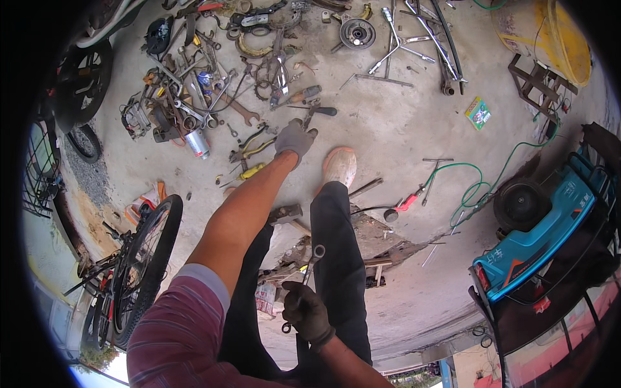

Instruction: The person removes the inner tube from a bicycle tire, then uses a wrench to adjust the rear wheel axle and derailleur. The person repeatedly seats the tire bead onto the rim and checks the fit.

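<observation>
Our dark-gloved right hand (309, 313) clutches a silver metal ring spanner (311, 268); can't tell whether our grey-gloved left hand (295, 140) grips. Sloppy reaching could knock the black-handled metal tool (322, 110) beyond it.

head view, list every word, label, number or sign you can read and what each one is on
Teal vehicle: white characters in two places on its bodywork; I won't copy them out.
Green and yellow packet on the floor: print too small to read.
Silver can: label markings too small to read.
Spanner in the right hand: no lettering can be made out.
</observation>
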Demonstrator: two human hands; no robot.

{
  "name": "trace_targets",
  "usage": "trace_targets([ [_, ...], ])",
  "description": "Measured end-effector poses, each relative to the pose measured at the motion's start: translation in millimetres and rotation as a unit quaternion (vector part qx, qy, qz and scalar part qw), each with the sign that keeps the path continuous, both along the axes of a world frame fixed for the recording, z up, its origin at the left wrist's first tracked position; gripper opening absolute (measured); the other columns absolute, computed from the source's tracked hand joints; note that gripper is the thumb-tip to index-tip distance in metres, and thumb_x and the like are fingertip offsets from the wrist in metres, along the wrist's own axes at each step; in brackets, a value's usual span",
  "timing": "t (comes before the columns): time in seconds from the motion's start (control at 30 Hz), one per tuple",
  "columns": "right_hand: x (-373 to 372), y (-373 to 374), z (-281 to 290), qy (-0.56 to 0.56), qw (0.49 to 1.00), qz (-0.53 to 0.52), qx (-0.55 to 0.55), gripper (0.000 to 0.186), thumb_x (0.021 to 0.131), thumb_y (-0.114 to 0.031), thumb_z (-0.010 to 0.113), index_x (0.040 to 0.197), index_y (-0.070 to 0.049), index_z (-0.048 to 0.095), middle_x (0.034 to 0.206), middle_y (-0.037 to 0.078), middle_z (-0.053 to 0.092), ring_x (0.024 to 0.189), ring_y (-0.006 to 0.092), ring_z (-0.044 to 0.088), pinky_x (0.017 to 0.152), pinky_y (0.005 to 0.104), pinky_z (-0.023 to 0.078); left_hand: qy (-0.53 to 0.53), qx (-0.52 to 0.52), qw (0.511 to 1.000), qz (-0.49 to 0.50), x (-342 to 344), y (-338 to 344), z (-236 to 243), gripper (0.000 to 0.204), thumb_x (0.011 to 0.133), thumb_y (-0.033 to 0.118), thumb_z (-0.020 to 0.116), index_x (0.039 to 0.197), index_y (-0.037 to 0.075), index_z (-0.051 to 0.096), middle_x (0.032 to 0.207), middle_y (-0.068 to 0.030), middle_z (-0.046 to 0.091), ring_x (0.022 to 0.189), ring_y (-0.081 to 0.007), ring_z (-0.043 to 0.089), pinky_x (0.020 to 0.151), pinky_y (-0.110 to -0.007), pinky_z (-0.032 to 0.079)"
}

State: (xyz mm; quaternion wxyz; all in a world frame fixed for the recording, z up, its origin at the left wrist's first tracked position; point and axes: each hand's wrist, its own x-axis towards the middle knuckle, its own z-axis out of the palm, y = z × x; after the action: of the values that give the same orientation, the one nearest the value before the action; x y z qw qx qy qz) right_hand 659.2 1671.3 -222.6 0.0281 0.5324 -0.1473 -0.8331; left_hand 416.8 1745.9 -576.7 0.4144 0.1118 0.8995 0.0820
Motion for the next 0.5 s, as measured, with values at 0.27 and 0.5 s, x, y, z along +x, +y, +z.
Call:
trace_targets([
  [0.27,7.7,-0.4,-4.9,-0.027,0.993,0.102,0.049,0.050,0.106,-0.040,0.052,0.131,0.001,0.059,0.078,0.001,0.055,0.058,0.0116,0.043,0.053,0.0273,0.036,0.028,0.044,0.998,0.025,-9.0,16.3,-18.4,0.028,0.090,0.031,0.067,0.107,0.009,0.070,0.099,-0.0188,0.075,0.095,-0.0352,0.073,0.081,-0.049,0.057],
  [0.5,-3.5,-7.1,-2.6,-0.028,0.984,0.150,0.087,0.034,0.103,-0.020,0.053,0.130,-0.002,0.061,0.074,-0.002,0.049,0.057,0.0091,0.043,0.052,0.0254,0.038,-0.294,0.310,0.869,0.251,11.8,-83.6,244.5,0.013,0.100,0.011,0.067,0.111,0.004,0.067,0.093,-0.0033,0.071,0.079,-0.0090,0.065,0.072,-0.027,0.055],
])
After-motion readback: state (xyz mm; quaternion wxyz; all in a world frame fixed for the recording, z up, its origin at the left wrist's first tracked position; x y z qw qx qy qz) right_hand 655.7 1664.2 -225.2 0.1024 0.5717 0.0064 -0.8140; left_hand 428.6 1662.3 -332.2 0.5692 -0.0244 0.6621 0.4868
